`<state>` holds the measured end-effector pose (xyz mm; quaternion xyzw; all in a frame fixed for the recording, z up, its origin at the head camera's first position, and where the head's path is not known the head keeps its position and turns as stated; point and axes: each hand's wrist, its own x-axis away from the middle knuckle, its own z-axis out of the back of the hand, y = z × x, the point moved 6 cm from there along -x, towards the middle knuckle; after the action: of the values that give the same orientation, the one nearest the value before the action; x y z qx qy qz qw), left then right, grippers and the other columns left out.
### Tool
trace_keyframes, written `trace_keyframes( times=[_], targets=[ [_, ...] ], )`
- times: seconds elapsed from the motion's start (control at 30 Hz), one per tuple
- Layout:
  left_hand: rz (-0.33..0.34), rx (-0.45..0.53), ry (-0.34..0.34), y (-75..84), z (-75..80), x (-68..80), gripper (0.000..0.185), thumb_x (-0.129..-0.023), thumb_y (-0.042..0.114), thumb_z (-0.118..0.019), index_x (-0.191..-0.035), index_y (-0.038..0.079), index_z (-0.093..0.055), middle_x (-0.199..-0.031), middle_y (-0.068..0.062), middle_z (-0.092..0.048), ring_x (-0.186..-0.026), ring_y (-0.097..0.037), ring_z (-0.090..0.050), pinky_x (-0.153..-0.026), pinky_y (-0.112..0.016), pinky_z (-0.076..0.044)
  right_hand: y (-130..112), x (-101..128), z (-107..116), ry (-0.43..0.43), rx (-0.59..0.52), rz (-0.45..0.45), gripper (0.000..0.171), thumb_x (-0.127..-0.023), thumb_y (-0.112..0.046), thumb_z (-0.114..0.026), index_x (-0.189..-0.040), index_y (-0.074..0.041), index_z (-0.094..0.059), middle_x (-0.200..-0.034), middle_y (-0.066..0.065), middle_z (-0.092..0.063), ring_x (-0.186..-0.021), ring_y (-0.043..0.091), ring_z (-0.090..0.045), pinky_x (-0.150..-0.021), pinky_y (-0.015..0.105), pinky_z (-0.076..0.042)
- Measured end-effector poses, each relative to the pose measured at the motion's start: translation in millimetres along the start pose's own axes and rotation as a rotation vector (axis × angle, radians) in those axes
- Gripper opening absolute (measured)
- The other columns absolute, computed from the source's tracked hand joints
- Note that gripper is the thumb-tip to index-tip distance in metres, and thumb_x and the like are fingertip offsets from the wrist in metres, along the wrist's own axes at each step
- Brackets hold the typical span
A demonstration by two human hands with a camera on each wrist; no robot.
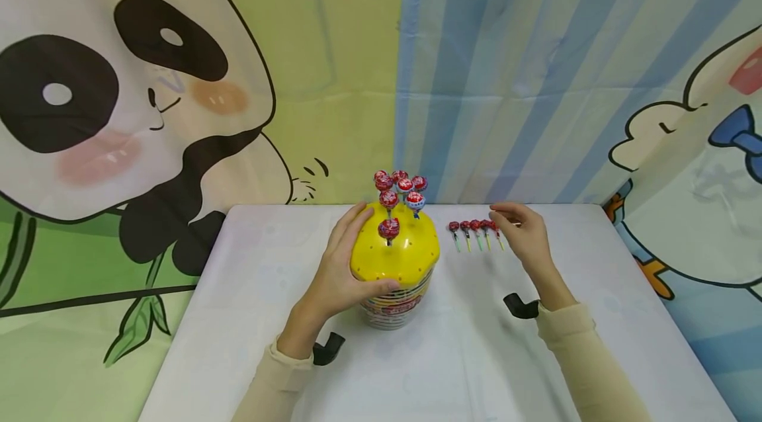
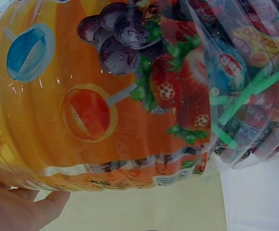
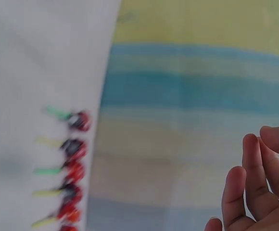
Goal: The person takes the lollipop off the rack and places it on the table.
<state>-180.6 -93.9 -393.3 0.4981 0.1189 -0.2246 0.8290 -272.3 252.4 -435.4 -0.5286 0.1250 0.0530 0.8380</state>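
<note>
Lollipops (image 1: 400, 192) stand stuck in the yellow lid (image 1: 397, 251) of a lollipop tub (image 1: 393, 306) at the middle of the white table (image 1: 250, 290). The left hand (image 1: 342, 270) clasps the tub's left side, thumb under the lid's near edge. Right of it, five loose lollipops (image 1: 475, 231) lie in a row (sticks pointing near). The right hand (image 1: 524, 233), fingers loosely bent and holding nothing, hovers at the row's right end.

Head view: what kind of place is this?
Probably a staged tabletop recording booth, not a home: cartoon panda backdrop, striped printed curtain, white-covered table holding only a lollipop tub and loose lollipops.
</note>
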Motion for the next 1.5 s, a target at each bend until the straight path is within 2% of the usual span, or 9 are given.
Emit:
trace_keyframes(
  times=[0.13,0.3,0.5,0.67,0.87,1.13,1.27,1.5],
  targets=[
    [-0.001,-0.001,0.000,-0.5,-0.7,0.3,0.107,-0.069,0.051,-0.088,-0.157,0.035,-0.029,-0.163,0.004,-0.018,-0.144,-0.019,-0.027,-0.105,-0.050,-0.042,-41.5,9.0,-13.2,-0.052,-0.078,0.104,0.024,-0.096,-0.020,-0.070,-0.115,-0.006,-0.073,-0.101,0.008,-0.070,-0.088,0.018,-0.062,-0.068,0.024,-0.050],
    [-0.010,-0.004,0.002,0.1,-0.7,0.2,0.107,-0.070,0.052,-0.088,-0.157,0.034,-0.029,-0.163,0.005,-0.018,-0.143,-0.019,-0.028,-0.105,-0.050,-0.043,-87.5,19.9,-27.8,-0.117,-0.138,0.168,0.018,-0.095,-0.006,-0.068,-0.113,-0.003,-0.072,-0.104,0.013,-0.069,-0.090,0.019,-0.062,-0.073,0.024,-0.052],
    [-0.006,-0.006,0.004,0.9,0.0,-0.3,0.107,-0.070,0.052,-0.088,-0.157,0.035,-0.028,-0.163,0.008,-0.018,-0.143,-0.019,-0.029,-0.104,-0.050,-0.043,-123.7,29.8,-44.0,-0.191,-0.250,0.238,0.017,-0.094,-0.005,-0.069,-0.110,-0.008,-0.074,-0.103,0.008,-0.070,-0.092,0.022,-0.063,-0.073,0.028,-0.054],
    [0.000,-0.004,-0.001,0.4,-0.2,-0.3,0.107,-0.070,0.053,-0.087,-0.157,0.036,-0.028,-0.163,0.009,-0.017,-0.142,-0.018,-0.029,-0.104,-0.048,-0.043,-137.2,33.6,-57.9,-0.240,-0.285,0.280,0.018,-0.094,-0.004,-0.069,-0.111,-0.008,-0.074,-0.105,0.006,-0.071,-0.099,0.024,-0.062,-0.076,0.030,-0.053],
    [-0.004,-0.008,-0.003,0.5,-0.3,-0.6,0.107,-0.071,0.053,-0.087,-0.157,0.036,-0.027,-0.163,0.008,-0.017,-0.143,-0.018,-0.029,-0.104,-0.049,-0.043,-146.8,35.1,-70.4,-0.284,-0.277,0.335,0.018,-0.094,-0.002,-0.068,-0.111,-0.006,-0.073,-0.107,0.005,-0.070,-0.098,0.023,-0.059,-0.081,0.033,-0.048],
    [-0.013,0.000,-0.006,1.1,-0.2,-0.5,0.106,-0.071,0.052,-0.087,-0.157,0.035,-0.027,-0.163,0.007,-0.017,-0.143,-0.018,-0.029,-0.105,-0.048,-0.043,-150.0,36.0,-75.8,-0.266,-0.260,0.345,0.017,-0.093,-0.004,-0.070,-0.108,-0.010,-0.073,-0.101,0.002,-0.069,-0.097,0.022,-0.057,-0.073,0.036,-0.041],
    [-0.019,0.002,-0.003,0.8,-0.2,-0.4,0.106,-0.071,0.051,-0.088,-0.157,0.035,-0.028,-0.163,0.008,-0.017,-0.142,-0.018,-0.029,-0.105,-0.048,-0.043,-151.7,36.3,-77.2,-0.263,-0.266,0.344,0.016,-0.093,-0.004,-0.070,-0.107,-0.010,-0.074,-0.098,0.002,-0.068,-0.096,0.022,-0.056,-0.075,0.041,-0.038],
    [-0.018,-0.003,-0.001,-0.9,-0.4,0.6,0.107,-0.071,0.051,-0.088,-0.158,0.036,-0.027,-0.163,0.011,-0.016,-0.142,-0.017,-0.029,-0.105,-0.048,-0.043,-153.8,37.8,-78.8,-0.264,-0.264,0.345,0.016,-0.092,0.002,-0.068,-0.106,-0.006,-0.073,-0.096,0.005,-0.066,-0.095,0.022,-0.056,-0.080,0.041,-0.041]
  ],
)
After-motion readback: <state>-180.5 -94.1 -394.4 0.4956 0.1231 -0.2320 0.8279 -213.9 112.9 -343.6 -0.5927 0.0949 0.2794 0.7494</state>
